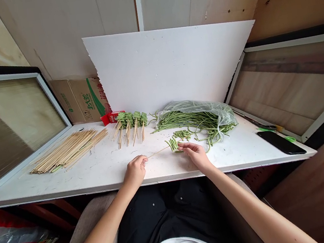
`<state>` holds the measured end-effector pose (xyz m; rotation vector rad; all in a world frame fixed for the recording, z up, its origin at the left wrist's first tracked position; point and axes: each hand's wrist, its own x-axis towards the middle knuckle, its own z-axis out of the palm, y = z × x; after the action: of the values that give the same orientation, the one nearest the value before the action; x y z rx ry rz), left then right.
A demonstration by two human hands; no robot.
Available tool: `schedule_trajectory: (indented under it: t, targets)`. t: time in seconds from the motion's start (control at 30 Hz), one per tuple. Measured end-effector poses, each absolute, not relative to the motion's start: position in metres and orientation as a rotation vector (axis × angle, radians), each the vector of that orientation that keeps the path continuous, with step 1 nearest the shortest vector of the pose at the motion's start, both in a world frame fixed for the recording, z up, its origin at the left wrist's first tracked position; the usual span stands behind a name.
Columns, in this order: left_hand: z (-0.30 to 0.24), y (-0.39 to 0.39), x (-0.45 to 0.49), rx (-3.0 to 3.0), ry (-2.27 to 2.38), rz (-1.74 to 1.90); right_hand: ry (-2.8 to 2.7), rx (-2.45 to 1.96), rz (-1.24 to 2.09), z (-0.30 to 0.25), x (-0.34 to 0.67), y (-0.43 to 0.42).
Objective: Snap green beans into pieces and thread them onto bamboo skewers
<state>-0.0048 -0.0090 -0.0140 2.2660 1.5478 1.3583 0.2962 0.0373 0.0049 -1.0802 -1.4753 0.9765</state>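
Observation:
My left hand (135, 171) is closed in a pinch on the near end of a thin bamboo skewer (159, 152) that lies just above the white tabletop (102, 171). A few short green bean pieces (172, 144) sit threaded on its far end. My right hand (195, 152) is closed, with its fingertips pressing on those pieces. Just beyond lies a small heap of cut bean pieces (182, 134).
A pile of bare skewers (69, 151) lies at the left. Several finished bean skewers (130, 124) rest at the back centre. A plastic bag of long green beans (201, 117) sits at the right, a black phone (281, 142) further right. A white board (168, 65) leans behind, with a cardboard box (81, 99) to its left.

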Motion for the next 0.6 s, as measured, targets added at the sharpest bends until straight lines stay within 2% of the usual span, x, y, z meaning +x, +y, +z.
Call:
schedule_trajectory:
  t: [0.2,0.3,0.43,0.6]
  targets:
    - [-0.014,-0.008,-0.004,2.226,1.597,1.39,-2.111,-1.194,0.076,0.015,0.306,0.039]
    - [-0.014,-0.008,-0.004,2.224,1.587,1.39,-2.252,-1.244,-0.109,0.02,0.304,0.043]
    - [-0.013,-0.009,-0.004,2.22,1.602,1.397,-2.259,-1.234,-0.069,0.024,0.305,0.047]
    - [-0.012,-0.011,-0.004,2.227,1.58,1.389,-1.828,-1.19,0.42,0.017,0.321,0.05]
